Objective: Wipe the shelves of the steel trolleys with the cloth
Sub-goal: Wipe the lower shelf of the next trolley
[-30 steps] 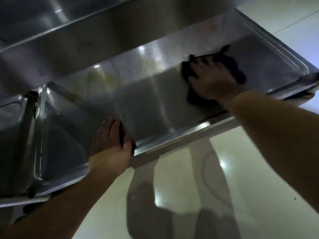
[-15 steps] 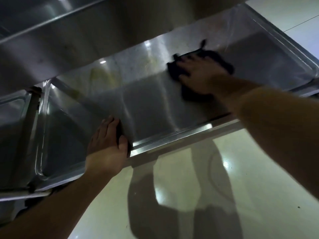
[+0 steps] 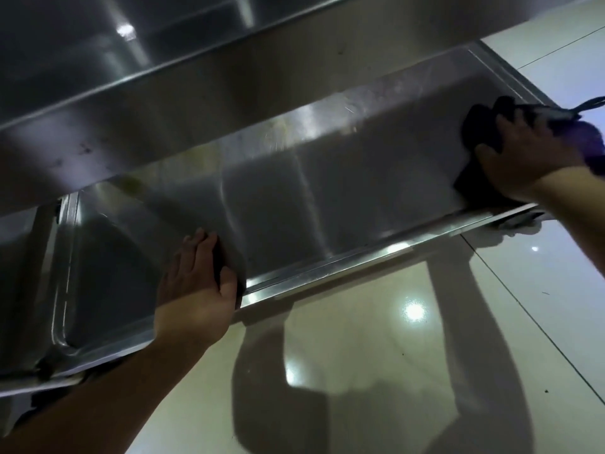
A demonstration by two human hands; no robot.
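Steel shelf [image 3: 327, 198], glossy tiled floor [image 3: 376, 371], right hand [image 3: 527, 158] seemingly pressing cloth [image 3: 474, 181]

Dim, soft focus; lamp glare on glossy floor [image 3: 414, 312], arm shadows, wide-angle bending.

The steel shelf [image 3: 327, 198] carries a dark cloth [image 3: 478, 129] at its right end, under the right hand's fingers [image 3: 510, 126]. The left hand [image 3: 196, 283] lies flat at its near rim, fingers pointing inward.
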